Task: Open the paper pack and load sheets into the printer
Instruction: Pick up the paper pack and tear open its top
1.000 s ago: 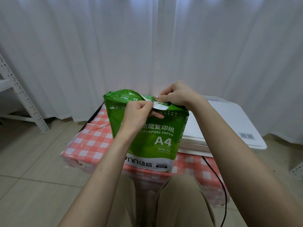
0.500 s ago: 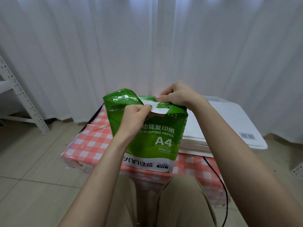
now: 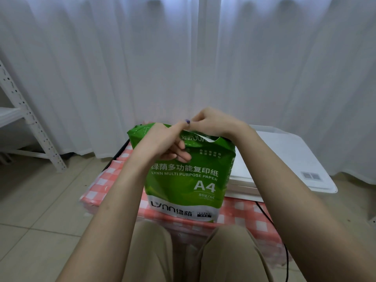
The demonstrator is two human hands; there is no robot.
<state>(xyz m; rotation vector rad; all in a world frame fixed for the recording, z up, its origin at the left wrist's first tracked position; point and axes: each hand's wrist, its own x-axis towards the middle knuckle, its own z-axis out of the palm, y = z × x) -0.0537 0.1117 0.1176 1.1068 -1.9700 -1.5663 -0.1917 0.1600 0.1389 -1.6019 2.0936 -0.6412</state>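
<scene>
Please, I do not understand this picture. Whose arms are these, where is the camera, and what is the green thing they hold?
There is no machine here. A person wears a camera on the head. It looks forward and down, so you see that person's own two arms and knees.

The green paper pack holds A4 sheets and stands upright on a red-checked tablecloth. The left hand grips the top of the wrapper with curled fingers. The right hand pinches the torn edge beside it. The pack's top is partly open.

The white printer sits on the right, partly behind the pack. A white curtain hangs behind everything.
</scene>
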